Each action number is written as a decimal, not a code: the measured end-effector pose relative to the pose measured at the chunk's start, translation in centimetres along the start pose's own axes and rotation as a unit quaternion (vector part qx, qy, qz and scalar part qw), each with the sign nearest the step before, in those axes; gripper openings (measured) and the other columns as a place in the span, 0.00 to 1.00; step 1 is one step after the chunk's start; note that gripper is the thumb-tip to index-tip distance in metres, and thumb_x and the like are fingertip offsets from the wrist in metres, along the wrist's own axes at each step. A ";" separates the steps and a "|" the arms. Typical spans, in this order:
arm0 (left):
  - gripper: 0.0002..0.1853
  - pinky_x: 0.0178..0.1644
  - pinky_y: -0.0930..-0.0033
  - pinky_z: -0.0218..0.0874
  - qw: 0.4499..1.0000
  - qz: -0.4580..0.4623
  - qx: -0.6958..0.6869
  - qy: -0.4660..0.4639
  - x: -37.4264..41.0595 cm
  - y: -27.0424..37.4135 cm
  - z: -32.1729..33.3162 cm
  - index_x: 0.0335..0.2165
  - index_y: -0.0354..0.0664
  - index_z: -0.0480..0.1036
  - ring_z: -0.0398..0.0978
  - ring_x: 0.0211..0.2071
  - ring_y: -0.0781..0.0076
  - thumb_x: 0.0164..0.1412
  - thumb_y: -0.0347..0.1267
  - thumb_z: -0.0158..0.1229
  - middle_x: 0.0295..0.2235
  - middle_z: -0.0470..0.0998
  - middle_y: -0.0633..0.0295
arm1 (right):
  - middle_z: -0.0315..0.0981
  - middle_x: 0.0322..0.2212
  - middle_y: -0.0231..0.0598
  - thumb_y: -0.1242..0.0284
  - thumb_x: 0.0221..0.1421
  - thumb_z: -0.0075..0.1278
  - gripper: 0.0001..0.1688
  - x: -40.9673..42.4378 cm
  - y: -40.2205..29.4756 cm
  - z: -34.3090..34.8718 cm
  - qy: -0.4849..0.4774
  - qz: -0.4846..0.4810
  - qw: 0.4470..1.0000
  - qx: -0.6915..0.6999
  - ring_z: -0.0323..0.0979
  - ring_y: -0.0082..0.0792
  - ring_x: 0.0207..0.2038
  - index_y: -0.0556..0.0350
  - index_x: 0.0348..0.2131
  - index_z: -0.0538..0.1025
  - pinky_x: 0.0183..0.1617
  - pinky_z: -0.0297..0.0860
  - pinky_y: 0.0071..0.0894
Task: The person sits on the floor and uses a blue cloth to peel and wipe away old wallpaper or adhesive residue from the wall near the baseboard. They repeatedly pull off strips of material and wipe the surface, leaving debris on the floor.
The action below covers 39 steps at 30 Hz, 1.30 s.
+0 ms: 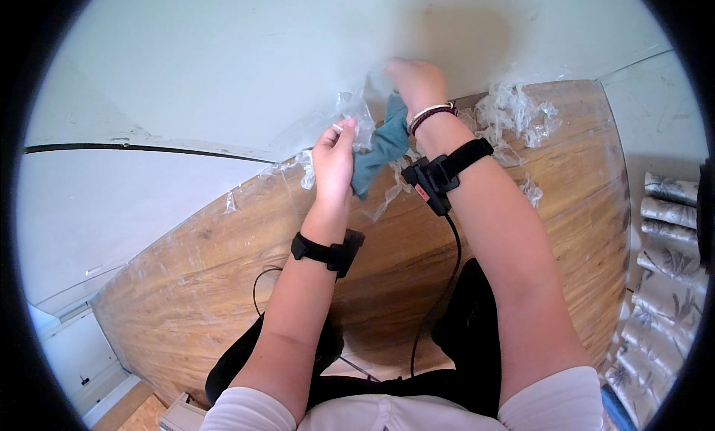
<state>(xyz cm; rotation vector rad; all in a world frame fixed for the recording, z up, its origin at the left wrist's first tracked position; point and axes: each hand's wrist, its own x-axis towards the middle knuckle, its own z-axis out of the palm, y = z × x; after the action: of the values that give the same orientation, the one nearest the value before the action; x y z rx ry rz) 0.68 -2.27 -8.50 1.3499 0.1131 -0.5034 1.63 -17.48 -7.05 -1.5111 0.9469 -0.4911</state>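
My left hand (334,158) has its thumb and finger pinched on a crumpled piece of clear plastic film (359,118). A teal cloth (381,146) hangs slantwise between my hands, from below my right palm down beside my left wrist. My right hand (420,84) is farther forward, bent at the wrist and up against the pale wall panel (234,57). Its fingertips point left, near the upper edge of the film. Most of its fingers are hidden behind the hand, so what it grips is unclear.
Shredded clear film (516,115) lies heaped along the wall's foot on the wood-grain surface (570,219), with smaller scraps nearby. Silvery patterned cushioning (670,258) runs down the right side. A black cable (455,252) hangs from my right wrist strap (447,171).
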 end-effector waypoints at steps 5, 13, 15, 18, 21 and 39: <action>0.10 0.31 0.82 0.55 1.000 0.003 0.020 -0.013 0.9 -0.2 -0.1 0.32 0.34 0.71 0.64 0.26 0.85 0.55 0.32 0.53 0.26 0.71 0.69 | 0.72 0.19 0.49 0.65 0.36 0.49 0.17 0.7 2.9 -1.2 0.005 -0.010 1.000 -0.007 0.70 0.41 0.24 0.64 0.20 0.74 0.31 0.65 0.33; 0.08 0.33 0.81 0.57 0.999 0.009 0.018 -0.033 2.0 -1.3 0.5 0.33 0.35 0.70 0.66 0.28 0.83 0.54 0.29 0.52 0.28 0.72 0.67 | 0.72 0.22 0.48 0.65 0.38 0.49 0.16 0.0 4.1 -3.3 -0.028 0.009 0.999 -0.042 0.71 0.41 0.27 0.63 0.23 0.74 0.33 0.65 0.32; 0.08 0.34 0.80 0.57 0.999 0.012 0.010 -0.031 2.0 -1.4 0.7 0.34 0.35 0.69 0.66 0.29 0.82 0.53 0.26 0.51 0.30 0.72 0.66 | 0.72 0.23 0.48 0.66 0.38 0.49 0.16 0.0 4.7 -3.8 -0.030 0.017 0.996 -0.087 0.71 0.41 0.28 0.63 0.23 0.74 0.34 0.65 0.32; 0.10 0.35 0.79 0.58 0.999 0.032 -0.001 0.007 1.8 -1.6 1.3 0.35 0.35 0.67 0.67 0.31 0.79 0.50 0.20 0.48 0.31 0.71 0.64 | 0.73 0.24 0.47 0.66 0.37 0.49 0.15 -0.5 6.4 -4.5 -0.065 0.022 0.985 -0.157 0.71 0.41 0.28 0.60 0.24 0.74 0.34 0.65 0.31; 0.13 0.35 0.78 0.58 0.993 0.102 0.003 0.065 1.7 -2.1 1.4 0.35 0.35 0.66 0.67 0.30 0.78 0.48 0.17 0.45 0.31 0.71 0.63 | 0.73 0.26 0.46 0.66 0.38 0.48 0.14 -0.9 6.8 -4.3 -0.062 0.002 0.985 -0.160 0.71 0.39 0.29 0.58 0.25 0.74 0.35 0.65 0.30; 0.11 0.24 0.78 0.48 0.992 0.075 0.023 0.097 2.7 -2.7 -3.2 0.20 0.36 0.66 0.55 0.20 0.82 0.52 0.30 0.41 0.17 0.61 0.71 | 0.71 0.26 0.52 0.60 0.49 0.44 0.19 -3.0 1.4 2.3 -0.165 -0.098 0.966 -0.173 0.70 0.48 0.30 0.58 0.28 0.76 0.35 0.66 0.38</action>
<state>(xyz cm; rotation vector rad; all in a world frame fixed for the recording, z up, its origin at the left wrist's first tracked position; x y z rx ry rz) 2.68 -0.36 -12.66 1.4384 0.1585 -0.2482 1.29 -13.57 -8.18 -1.9440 0.6440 -0.2053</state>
